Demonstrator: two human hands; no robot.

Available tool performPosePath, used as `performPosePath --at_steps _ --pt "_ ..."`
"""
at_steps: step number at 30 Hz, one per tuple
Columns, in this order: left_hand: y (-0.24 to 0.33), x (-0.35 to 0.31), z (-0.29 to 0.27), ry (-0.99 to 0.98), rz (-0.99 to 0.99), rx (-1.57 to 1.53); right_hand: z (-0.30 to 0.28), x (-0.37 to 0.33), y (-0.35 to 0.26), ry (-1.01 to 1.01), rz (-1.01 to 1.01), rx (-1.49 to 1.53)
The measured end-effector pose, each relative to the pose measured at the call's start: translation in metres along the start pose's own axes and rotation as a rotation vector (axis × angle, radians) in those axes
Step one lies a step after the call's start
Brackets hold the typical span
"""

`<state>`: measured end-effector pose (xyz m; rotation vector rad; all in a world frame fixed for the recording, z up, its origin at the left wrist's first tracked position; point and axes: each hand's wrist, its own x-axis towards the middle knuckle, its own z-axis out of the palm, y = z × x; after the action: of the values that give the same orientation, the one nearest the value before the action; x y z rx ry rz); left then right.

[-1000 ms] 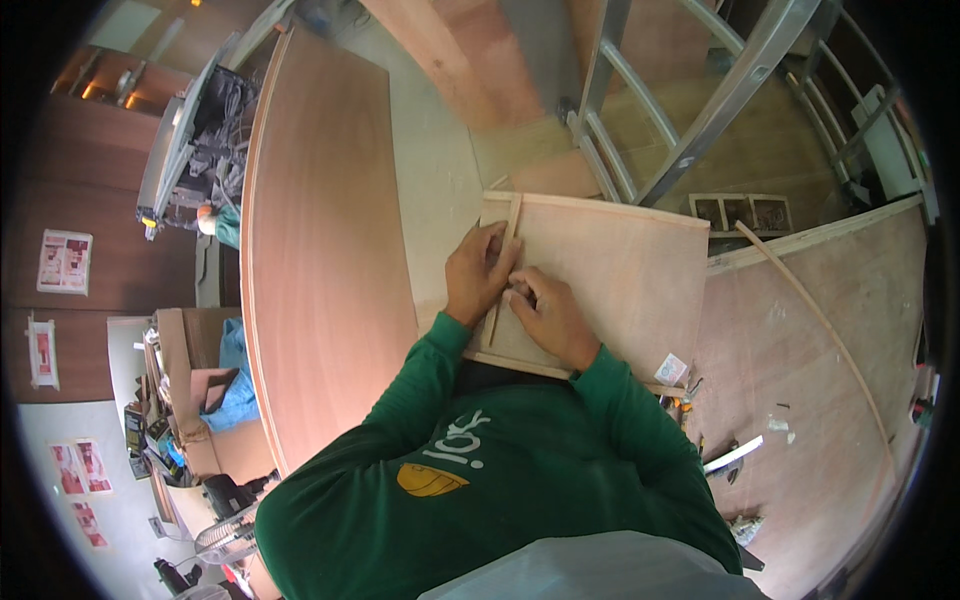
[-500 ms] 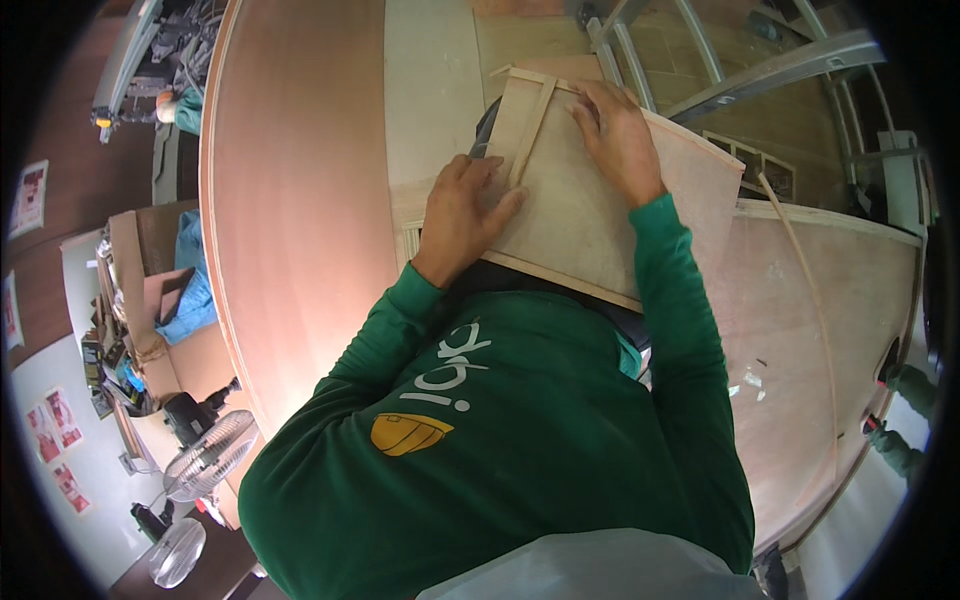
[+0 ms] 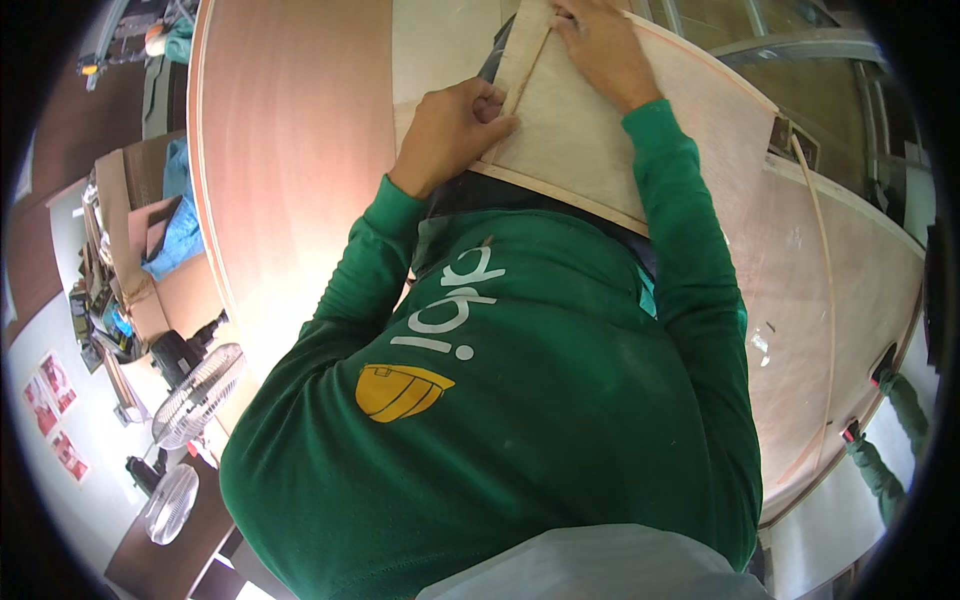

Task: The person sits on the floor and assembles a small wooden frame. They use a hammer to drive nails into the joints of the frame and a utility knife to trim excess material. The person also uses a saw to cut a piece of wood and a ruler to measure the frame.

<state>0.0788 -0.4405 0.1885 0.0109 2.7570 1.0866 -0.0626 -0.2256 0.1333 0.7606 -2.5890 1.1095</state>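
A pale plywood panel with thin battens along its edges lies in front of my body. A narrow wooden strip runs lengthwise on it, near its left edge. My left hand is closed at the strip's lower part, thumb on the panel side and fingers curled on the other. At the strip's far end, my right hand pinches with bent fingers, its fingertips near the top of the picture. The fingers partly hide both ends of the strip. Something dark shows beside the panel's left edge.
A long reddish-brown board stretches along the left. To the right, a large plywood sheet carries a long thin strip. A metal ladder stands at the far right. Fans and a cardboard box are at left.
The panel and both hands now appear higher in the picture as the view has shifted. My left hand's fingers have curled in around the strip, and my right hand still grips its far end.
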Motion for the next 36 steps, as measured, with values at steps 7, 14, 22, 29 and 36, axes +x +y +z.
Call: performPosePath --at_steps 7,14,22,29,36 --pt "0.012 -0.015 0.008 0.099 -0.053 -0.069 0.011 -0.006 -0.009 -0.03 0.181 0.09" --pt "-0.007 -0.014 0.011 0.152 0.028 -0.064 0.029 -0.012 -0.032 -0.056 0.064 0.013" --pt "-0.015 -0.008 0.001 0.028 0.096 -0.175 0.021 -0.011 -0.048 -0.035 0.02 -0.061" --pt "-0.009 -0.004 -0.001 -0.014 0.146 -0.004 0.011 -0.005 -0.025 -0.201 -0.101 -0.02" --pt "-0.014 0.0 -0.001 -0.019 0.161 0.021 0.014 -0.001 -0.013 -0.193 -0.133 0.015"
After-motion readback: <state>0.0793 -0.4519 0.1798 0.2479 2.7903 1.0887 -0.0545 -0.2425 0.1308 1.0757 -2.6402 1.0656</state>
